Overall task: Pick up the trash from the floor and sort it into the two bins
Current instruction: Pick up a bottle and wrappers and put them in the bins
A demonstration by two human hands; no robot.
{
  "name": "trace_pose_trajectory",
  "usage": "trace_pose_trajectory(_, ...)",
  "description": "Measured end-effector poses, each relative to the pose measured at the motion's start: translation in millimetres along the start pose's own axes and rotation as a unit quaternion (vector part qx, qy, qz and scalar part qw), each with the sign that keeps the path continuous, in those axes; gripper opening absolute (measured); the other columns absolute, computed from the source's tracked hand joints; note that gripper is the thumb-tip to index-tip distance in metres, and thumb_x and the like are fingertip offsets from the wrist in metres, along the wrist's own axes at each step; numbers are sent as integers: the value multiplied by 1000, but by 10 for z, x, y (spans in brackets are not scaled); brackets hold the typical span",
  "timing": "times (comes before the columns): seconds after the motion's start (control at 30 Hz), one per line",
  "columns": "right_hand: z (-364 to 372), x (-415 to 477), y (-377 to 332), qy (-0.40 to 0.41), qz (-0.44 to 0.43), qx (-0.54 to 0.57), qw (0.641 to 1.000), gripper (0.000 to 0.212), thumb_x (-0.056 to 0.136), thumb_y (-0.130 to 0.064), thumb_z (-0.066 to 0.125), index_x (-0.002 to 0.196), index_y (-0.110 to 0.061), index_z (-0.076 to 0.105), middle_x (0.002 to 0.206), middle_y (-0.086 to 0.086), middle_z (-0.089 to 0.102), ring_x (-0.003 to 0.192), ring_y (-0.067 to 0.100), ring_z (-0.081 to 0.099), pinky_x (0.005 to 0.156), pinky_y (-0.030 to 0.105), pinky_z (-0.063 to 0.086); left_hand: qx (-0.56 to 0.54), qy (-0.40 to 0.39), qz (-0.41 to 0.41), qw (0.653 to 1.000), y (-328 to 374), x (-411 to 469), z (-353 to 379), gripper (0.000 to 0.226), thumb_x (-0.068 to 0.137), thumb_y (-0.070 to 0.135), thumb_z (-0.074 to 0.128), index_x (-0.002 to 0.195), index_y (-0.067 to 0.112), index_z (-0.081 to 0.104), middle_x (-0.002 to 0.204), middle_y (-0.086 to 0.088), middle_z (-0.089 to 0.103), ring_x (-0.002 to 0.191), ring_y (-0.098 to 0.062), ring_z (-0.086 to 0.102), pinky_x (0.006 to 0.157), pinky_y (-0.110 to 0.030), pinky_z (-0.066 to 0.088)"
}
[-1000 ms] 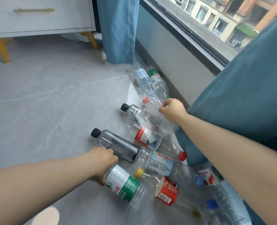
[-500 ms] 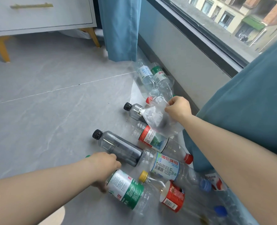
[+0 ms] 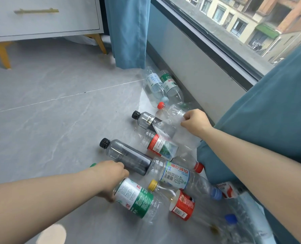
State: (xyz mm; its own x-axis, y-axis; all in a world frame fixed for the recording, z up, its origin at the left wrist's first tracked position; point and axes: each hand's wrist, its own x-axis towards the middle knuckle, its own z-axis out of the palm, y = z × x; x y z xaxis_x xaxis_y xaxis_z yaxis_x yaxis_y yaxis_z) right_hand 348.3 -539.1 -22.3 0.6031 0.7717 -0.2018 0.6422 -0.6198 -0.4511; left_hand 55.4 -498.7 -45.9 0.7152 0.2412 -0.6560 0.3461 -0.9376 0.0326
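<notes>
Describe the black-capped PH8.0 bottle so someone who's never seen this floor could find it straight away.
Follow the wall under the window down to the floor. The PH8.0 bottle lies there, just left of the right hand, its base under the clear plastic bag that hand pinches. Unlike the longer black-capped bottle nearer the left hand, it bears white PH8.0 lettering on black.

A grey cabinet stands beside a teal curtain, possibly touching it.
</notes>
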Motion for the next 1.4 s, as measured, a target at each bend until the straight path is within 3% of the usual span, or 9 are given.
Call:
trace_pose_trajectory(0.2, -84, -376, 18, 18, -61, -33, 997, 44, 77, -3, 56, 51, -16, 24, 53, -1, 28, 57, 20, 28, 49, 30, 20, -1, 30, -1, 1000, 0, -132, -151, 58, 69, 48, 71, 118, 25, 51, 114, -1, 51, 104, -22, 56, 88, -35, 50)
trace_pose_trajectory(0.37, -121, -696, 6, 60, -139, -22, 988, 44, 81, -4, 58, 50, -17, 30, 72, 5, 48, 72, 24, 46, 66, 34, 40, -25, 58, -18, 998, 17, -277, -299, 56, 71, 48, 71, 117, 24, 52, 113, -1, 53, 104, -20, 56, 81, -28, 44)
trace_pose_trajectory(0.53, -292, -913, -113, 93, -198, -29, 975, 31, 74, 3, 52, 54, -13, 35, 51, -3, 30, 59, 21, 29, 56, 34, 32, -55, 90, -34, 994, 8, -427, -474, 51, 68, 48, 70, 110, 24, 54, 108, 1, 55, 98, -19, 58, 75, -27, 46)
trace_pose_trajectory(0.63, -393, -1024, -154, 91, -178, -8, 980, 25, 80, 1, 52, 95, -11, 68, 76, 1, 63, 73, 19, 53, 70, 33, 49, -65, 91, -38, 993, 23, -521, -567, 49, 68, 47, 70, 108, 25, 54, 109, 3, 56, 97, -18, 59, 73, -26, 47)
trace_pose_trajectory(0.77, -540, -1134, -224, 91, -160, -13, 983, 40, 83, -3, 53, 120, -14, 63, 90, 5, 69, 84, 23, 60, 76, 32, 49, -47, 98, -33, 994, 43, -588, -773, 45, 68, 45, 71, 105, 26, 54, 105, 3, 59, 95, -19, 61, 71, -26, 48)
trace_pose_trajectory(0.83, -599, -1192, -294, 105, -169, -12, 980, 32, 82, -3, 53, 109, -12, 68, 76, 2, 64, 75, 23, 56, 72, 33, 49, -40, 110, -41, 992, 20, -612, -886, 46, 67, 46, 71, 105, 26, 54, 103, 3, 57, 93, -19, 61, 68, -25, 45)
trace_pose_trajectory(0.9, -648, -1259, -372, 116, -197, -25, 973, 13, 80, -1, 54, 75, -9, 64, 55, -5, 45, 61, 23, 43, 63, 38, 48, -55, 131, -50, 989, -16, -641, -952, 45, 66, 47, 70, 102, 26, 54, 98, 4, 55, 91, -20, 60, 69, -26, 46)
trace_pose_trajectory(0.97, -701, -1322, -430, 121, -216, -36, 968, 18, 81, -1, 56, 63, -4, 57, 51, -5, 37, 55, 20, 36, 56, 35, 43, -89, 150, -54, 983, -47, -667, -969, 46, 65, 48, 70, 101, 25, 54, 96, 5, 56, 89, -19, 59, 71, -28, 48)
trace_pose_trajectory(1.4, -1265, -978, -943, 100, -157, -14, 982, 17, 76, 2, 48, 70, -5, 62, 64, 2, 57, 65, 21, 49, 59, 33, 45, -181, 194, -130, 955, -410, -828, -1555, 53, 64, 56, 68, 107, 29, 56, 102, 5, 58, 92, -17, 58, 77, -29, 49)
